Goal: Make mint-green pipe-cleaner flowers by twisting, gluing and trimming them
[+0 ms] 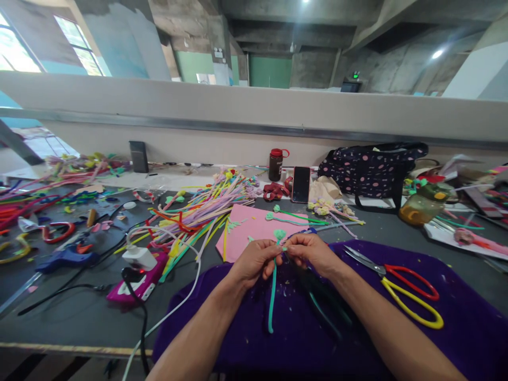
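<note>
Both hands meet at the middle of the view, above a purple cloth (238,328). My left hand (257,260) is closed on a mint-green fuzzy-stemmed flower (272,301), its head above the fingers and its stem hanging down. Pinched beside it, my right hand (307,254) has its fingertips at the stem just under the head; whatever small piece they hold is too small to name. Dark-handled pliers (323,301) lie below my right hand, partly hidden by it. Scissors (397,286) with one red and one yellow handle rest on the cloth to the right.
Behind the hands lies a pink sheet (254,225) with green pieces. Bundled fuzzy stems (210,206), a magenta power strip (138,283) and a blue glue gun (67,258) are on the left. A phone (300,184), red-lidded bottle (276,165), patterned bag (365,172) and greenish bottle (423,203) stand farther back.
</note>
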Demonstrator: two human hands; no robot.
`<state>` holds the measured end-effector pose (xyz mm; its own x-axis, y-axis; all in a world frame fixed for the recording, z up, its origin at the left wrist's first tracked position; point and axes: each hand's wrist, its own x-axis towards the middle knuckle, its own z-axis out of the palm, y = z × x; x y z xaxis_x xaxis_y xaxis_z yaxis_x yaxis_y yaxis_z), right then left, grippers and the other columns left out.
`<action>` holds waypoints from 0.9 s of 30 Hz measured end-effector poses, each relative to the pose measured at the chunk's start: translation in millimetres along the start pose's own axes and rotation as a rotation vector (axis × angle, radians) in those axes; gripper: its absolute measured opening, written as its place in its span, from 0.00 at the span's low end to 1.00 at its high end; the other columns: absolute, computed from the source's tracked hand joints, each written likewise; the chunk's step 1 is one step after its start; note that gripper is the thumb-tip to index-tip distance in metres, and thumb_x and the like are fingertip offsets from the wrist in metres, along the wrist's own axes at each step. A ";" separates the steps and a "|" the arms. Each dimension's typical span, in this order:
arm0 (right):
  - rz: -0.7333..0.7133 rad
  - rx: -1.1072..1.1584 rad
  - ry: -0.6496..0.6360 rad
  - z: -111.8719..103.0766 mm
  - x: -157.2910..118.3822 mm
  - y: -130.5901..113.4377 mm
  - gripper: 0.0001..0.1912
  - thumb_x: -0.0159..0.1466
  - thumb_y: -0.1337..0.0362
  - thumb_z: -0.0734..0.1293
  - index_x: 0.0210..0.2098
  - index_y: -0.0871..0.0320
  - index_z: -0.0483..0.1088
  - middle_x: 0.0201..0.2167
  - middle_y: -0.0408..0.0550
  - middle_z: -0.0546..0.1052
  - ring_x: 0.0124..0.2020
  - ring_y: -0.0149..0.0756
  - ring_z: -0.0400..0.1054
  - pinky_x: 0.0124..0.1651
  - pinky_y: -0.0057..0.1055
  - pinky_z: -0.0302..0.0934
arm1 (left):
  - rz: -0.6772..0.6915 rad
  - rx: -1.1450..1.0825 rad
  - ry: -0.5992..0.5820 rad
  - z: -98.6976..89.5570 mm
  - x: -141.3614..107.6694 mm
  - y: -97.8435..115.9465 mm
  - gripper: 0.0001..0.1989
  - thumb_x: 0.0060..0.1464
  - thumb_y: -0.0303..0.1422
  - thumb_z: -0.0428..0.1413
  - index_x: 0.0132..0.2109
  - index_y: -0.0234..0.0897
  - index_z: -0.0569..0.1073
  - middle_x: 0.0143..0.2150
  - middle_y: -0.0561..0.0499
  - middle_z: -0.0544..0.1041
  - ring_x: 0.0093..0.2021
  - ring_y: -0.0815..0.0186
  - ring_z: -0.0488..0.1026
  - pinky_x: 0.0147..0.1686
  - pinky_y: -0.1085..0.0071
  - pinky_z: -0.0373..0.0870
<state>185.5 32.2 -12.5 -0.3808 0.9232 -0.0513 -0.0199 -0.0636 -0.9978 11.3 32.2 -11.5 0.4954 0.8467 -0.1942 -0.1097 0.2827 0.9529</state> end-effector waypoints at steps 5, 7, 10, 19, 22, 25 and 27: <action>0.060 0.151 -0.009 0.2 2.3 6.2 0.08 0.50 0.63 0.69 0.25 0.62 0.67 0.14 0.36 0.66 0.12 0.20 0.54 0.14 0.18 0.45 | -0.011 -0.014 -0.012 0.2 -0.6 1.2 0.15 0.47 0.39 0.56 0.21 0.32 0.67 0.07 0.58 0.60 0.06 0.79 0.52 0.08 0.80 0.41; 0.086 0.251 -0.040 1.4 3.0 8.3 0.09 0.50 0.62 0.69 0.25 0.62 0.68 0.17 0.38 0.67 0.12 0.20 0.55 0.14 0.18 0.45 | -0.005 -0.043 -0.024 -0.2 -0.8 1.4 0.14 0.47 0.38 0.56 0.21 0.32 0.67 0.07 0.58 0.61 0.06 0.79 0.52 0.08 0.80 0.41; 0.091 0.373 -0.089 3.3 3.9 10.8 0.10 0.49 0.62 0.70 0.26 0.62 0.69 0.19 0.40 0.69 0.13 0.20 0.56 0.13 0.18 0.45 | -0.003 -0.091 -0.030 0.1 -1.4 2.1 0.13 0.46 0.36 0.56 0.21 0.31 0.67 0.09 0.58 0.62 0.06 0.80 0.52 0.08 0.80 0.41; 0.085 0.485 -0.088 6.0 4.7 14.3 0.10 0.49 0.65 0.71 0.23 0.62 0.66 0.16 0.38 0.66 0.12 0.19 0.53 0.12 0.16 0.43 | 0.024 -0.102 -0.038 0.4 -2.7 2.7 0.13 0.48 0.35 0.55 0.22 0.31 0.67 0.09 0.58 0.62 0.06 0.80 0.53 0.07 0.81 0.42; 0.073 0.515 -0.133 6.0 4.7 15.9 0.10 0.50 0.65 0.71 0.24 0.62 0.65 0.17 0.38 0.65 0.12 0.18 0.52 0.12 0.16 0.41 | 0.038 -0.102 -0.044 -2.3 -0.9 -1.3 0.13 0.48 0.35 0.55 0.22 0.30 0.67 0.11 0.57 0.65 0.07 0.80 0.53 0.07 0.81 0.42; 0.079 0.525 -0.177 6.1 4.8 18.6 0.09 0.50 0.64 0.70 0.25 0.63 0.67 0.18 0.39 0.66 0.12 0.17 0.52 0.12 0.16 0.39 | 0.041 -0.101 -0.044 -3.4 0.3 -4.1 0.13 0.48 0.36 0.55 0.24 0.30 0.68 0.14 0.56 0.66 0.07 0.81 0.54 0.07 0.81 0.42; 0.072 0.525 -0.195 6.1 5.3 20.3 0.10 0.51 0.63 0.70 0.27 0.63 0.67 0.19 0.39 0.65 0.12 0.17 0.52 0.12 0.16 0.39 | 0.034 -0.102 -0.045 -3.1 0.4 -4.2 0.13 0.48 0.36 0.56 0.24 0.30 0.68 0.13 0.57 0.66 0.07 0.80 0.54 0.07 0.81 0.42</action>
<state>177.4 33.5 -32.7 -0.5607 0.8258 -0.0605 -0.4257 -0.3502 -0.8343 9.2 32.8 -16.3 0.5279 0.8360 -0.1495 -0.2131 0.3007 0.9296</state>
